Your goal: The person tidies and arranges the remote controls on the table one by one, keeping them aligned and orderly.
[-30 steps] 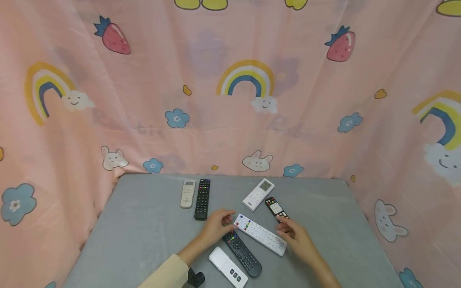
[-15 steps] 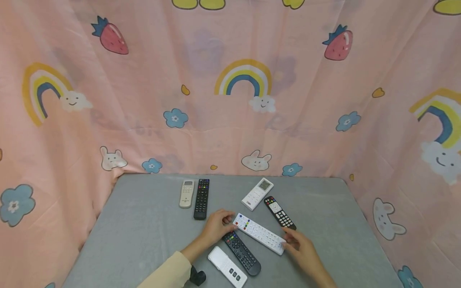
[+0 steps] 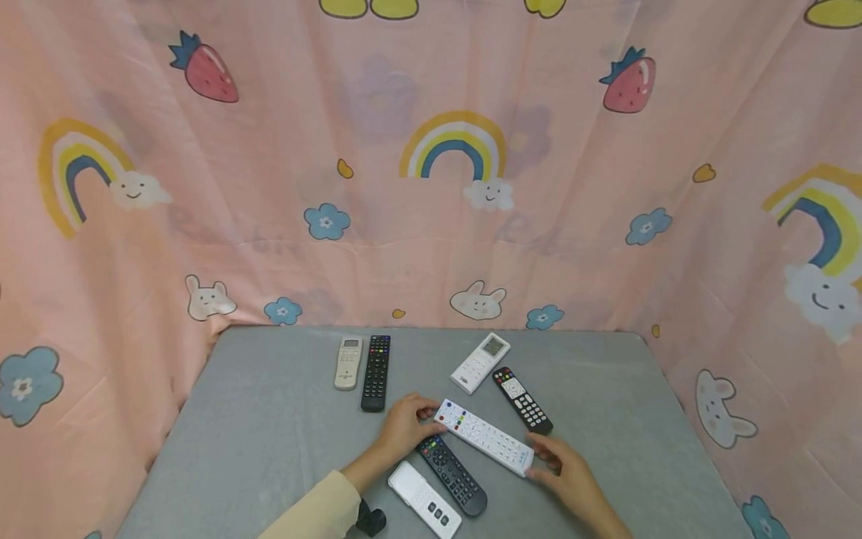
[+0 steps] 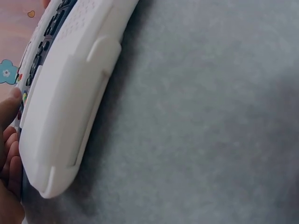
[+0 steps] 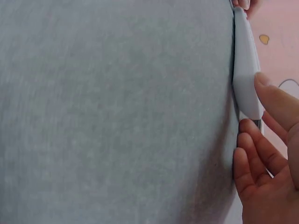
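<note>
A long white remote control with small coloured buttons lies slanted on the table in the head view. My left hand holds its upper left end between thumb and fingers. At the lower right end, my right hand grips it; in the right wrist view the thumb presses one side, with the fingers curled below the end. A dark grey remote lies just below, its top close to my left thumb. A black remote with a white pad lies above my right fingers.
Nearest me is a white remote with a few dark buttons, large in the left wrist view. Farther back lie a cream remote, a slim black remote and a white remote with a screen. A pink patterned curtain hangs behind the grey table.
My right hand has moved down from the black remote with the white pad to the right end of the long white remote. My left hand has stayed at its left end.
</note>
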A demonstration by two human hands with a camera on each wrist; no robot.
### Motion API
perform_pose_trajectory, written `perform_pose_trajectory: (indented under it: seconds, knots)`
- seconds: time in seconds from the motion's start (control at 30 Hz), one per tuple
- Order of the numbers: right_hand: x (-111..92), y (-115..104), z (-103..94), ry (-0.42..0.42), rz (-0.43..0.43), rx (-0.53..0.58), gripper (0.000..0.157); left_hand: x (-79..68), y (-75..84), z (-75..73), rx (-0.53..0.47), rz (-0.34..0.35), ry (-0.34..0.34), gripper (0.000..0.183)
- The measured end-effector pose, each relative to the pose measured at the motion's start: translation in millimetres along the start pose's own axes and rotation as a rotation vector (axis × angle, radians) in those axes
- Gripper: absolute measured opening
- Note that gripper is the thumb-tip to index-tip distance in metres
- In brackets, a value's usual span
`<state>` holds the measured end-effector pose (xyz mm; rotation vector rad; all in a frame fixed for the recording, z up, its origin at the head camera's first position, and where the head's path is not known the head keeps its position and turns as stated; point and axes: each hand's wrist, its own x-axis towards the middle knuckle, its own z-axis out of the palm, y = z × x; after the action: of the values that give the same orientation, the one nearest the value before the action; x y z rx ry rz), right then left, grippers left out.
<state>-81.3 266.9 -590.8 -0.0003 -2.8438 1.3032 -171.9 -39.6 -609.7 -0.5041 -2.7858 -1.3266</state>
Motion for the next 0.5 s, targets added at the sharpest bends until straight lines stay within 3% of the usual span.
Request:
perform_pose_trajectory:
  seconds: [0.17, 0.4, 0.5]
  knots:
    - [-0.3, 2.9, -0.6, -0.027, 0.015, 0.015, 0.059, -0.9, 0.5, 1.9, 0.013, -0.012, 0.015, 0.040]
    - [-1.6, 5.9, 0.6, -0.010, -0.069, 0.024, 0.058, -1.4, 4.5, 1.0, 0.012, -0.032, 0.026, 0.037]
    - [-0.1, 4.9, 0.1, -0.036, -0.019, 0.003, 0.059, -1.5, 4.9, 1.2, 0.009, -0.031, 0.032, 0.036]
